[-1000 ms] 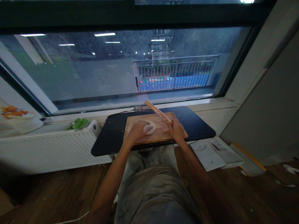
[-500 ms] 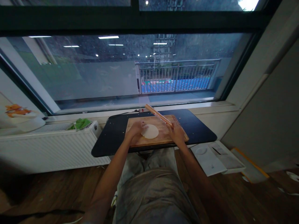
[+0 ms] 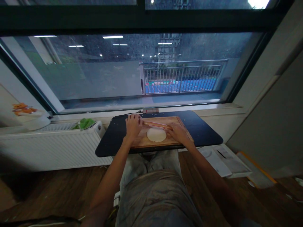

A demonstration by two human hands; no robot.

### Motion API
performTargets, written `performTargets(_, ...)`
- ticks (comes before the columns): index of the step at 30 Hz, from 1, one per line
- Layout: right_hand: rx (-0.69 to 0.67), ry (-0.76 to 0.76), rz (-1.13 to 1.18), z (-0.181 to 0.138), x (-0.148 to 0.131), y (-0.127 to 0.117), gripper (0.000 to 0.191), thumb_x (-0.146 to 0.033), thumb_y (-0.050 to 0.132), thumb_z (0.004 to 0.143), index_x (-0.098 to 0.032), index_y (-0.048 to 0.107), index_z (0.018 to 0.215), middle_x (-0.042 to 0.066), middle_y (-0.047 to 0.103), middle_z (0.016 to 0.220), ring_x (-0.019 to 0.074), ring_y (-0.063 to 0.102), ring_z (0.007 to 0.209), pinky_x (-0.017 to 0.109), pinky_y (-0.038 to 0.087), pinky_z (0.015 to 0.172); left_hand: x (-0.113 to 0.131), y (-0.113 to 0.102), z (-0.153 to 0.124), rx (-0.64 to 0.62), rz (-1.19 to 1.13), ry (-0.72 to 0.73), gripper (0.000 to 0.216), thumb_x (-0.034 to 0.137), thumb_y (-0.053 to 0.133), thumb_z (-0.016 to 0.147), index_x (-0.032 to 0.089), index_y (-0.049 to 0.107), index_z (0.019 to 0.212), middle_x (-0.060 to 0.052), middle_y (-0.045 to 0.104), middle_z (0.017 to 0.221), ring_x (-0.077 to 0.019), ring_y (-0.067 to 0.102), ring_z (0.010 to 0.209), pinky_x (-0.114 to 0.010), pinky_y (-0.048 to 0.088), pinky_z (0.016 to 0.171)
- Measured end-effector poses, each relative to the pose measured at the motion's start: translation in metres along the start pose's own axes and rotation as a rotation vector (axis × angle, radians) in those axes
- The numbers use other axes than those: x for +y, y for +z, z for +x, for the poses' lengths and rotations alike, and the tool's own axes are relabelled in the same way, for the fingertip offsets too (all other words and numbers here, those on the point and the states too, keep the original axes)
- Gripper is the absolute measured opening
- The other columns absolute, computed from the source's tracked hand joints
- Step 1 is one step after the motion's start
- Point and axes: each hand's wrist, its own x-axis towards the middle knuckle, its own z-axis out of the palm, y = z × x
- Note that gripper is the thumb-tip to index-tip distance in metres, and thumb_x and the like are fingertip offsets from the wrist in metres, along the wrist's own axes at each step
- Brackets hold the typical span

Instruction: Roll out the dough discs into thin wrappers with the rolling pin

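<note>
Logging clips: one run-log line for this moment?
left hand: holds rolling pin | right hand: holds rolling pin | dough disc: flat on board

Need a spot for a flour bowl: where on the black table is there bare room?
Bare black table shows left of the wooden board, out to the table's left edge, and another patch right of the board. The board itself is crowded: dough disc, rolling pin, left hand and right hand.
</note>
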Motion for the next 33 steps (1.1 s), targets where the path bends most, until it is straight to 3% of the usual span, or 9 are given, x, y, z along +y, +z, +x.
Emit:
performTargets(3,-0.083,-0.084,-0.013,0.011,0.003,-0.008,0.031,-0.039,0.064,0.112,-0.022,0.078,0.134,0.014,0.080,0.138,0.0316,0.071,0.133,0.048,0.051,0.119,0.002,0.008,0.003,-0.116,-0.037,0.104,0.036,0.024,0.049,0.110,0.021,0.070,0.138,-0.016,0.069,0.147,-0.0325,0.058,0.140,-0.045,0.048,0.114)
performTargets(7,-0.163,-0.153,-0.030,0.017,0.007,-0.014,0.029,-0.039,0.064,0.112,-0.023,0.079,0.130,0.013,0.082,0.133,0.0310,0.071,0.134,0.049,0.050,0.120,0.002,0.028,0.001,-0.293,-0.015,0.220,0.032,0.022,0.055,0.106,0.018,0.075,0.132,-0.019,0.071,0.144,-0.0322,0.058,0.143,-0.045,0.043,0.123)
performTargets(11,-0.114,-0.117,-0.145,0.029,0.009,-0.008,0.030,-0.037,0.055,0.117,-0.022,0.081,0.114,0.013,0.084,0.123,0.0308,0.075,0.123,0.057,0.044,0.124,-0.002,0.043,0.001,-0.378,-0.014,0.284,0.034,0.015,0.052,0.106,0.014,0.076,0.130,-0.022,0.074,0.140,-0.0312,0.061,0.142,-0.045,0.041,0.126)
performTargets(16,-0.162,-0.135,-0.329,0.060,0.007,0.006,0.022,-0.024,0.061,0.111,-0.020,0.081,0.117,0.019,0.082,0.125,0.0330,0.071,0.124,0.047,0.052,0.111,-0.004,0.047,0.005,-0.410,0.037,0.283,0.035,0.016,0.052,0.105,0.013,0.075,0.132,-0.022,0.074,0.138,-0.0312,0.061,0.140,-0.047,0.044,0.124)
performTargets(19,-0.241,-0.135,-0.370,0.072,0.009,0.013,0.029,-0.018,0.054,0.110,-0.015,0.080,0.125,0.021,0.079,0.131,0.0339,0.068,0.129,0.045,0.053,0.109,-0.001,0.044,0.008,-0.393,0.137,0.309,0.036,0.025,0.052,0.108,0.012,0.075,0.133,-0.023,0.074,0.135,-0.0330,0.062,0.138,-0.051,0.042,0.125)
performTargets(26,-0.310,0.005,-0.432,0.086,0.018,0.021,0.044,-0.027,0.040,0.116,-0.016,0.073,0.143,0.020,0.073,0.147,0.0350,0.061,0.140,0.047,0.049,0.117,0.003,0.040,0.019,-0.368,0.275,0.370,0.036,0.035,0.056,0.109,0.010,0.079,0.124,-0.024,0.074,0.129,-0.0370,0.065,0.123,-0.049,0.052,0.106)
performTargets(33,-0.348,0.140,-0.364,0.104,0.022,0.028,0.048,-0.032,0.038,0.117,-0.018,0.070,0.150,0.019,0.071,0.148,0.0329,0.063,0.138,0.045,0.048,0.118,0.000,0.047,0.033,-0.422,0.266,0.334,0.034,0.035,0.055,0.113,0.014,0.077,0.128,-0.021,0.074,0.129,-0.0346,0.064,0.126,-0.044,0.052,0.104)
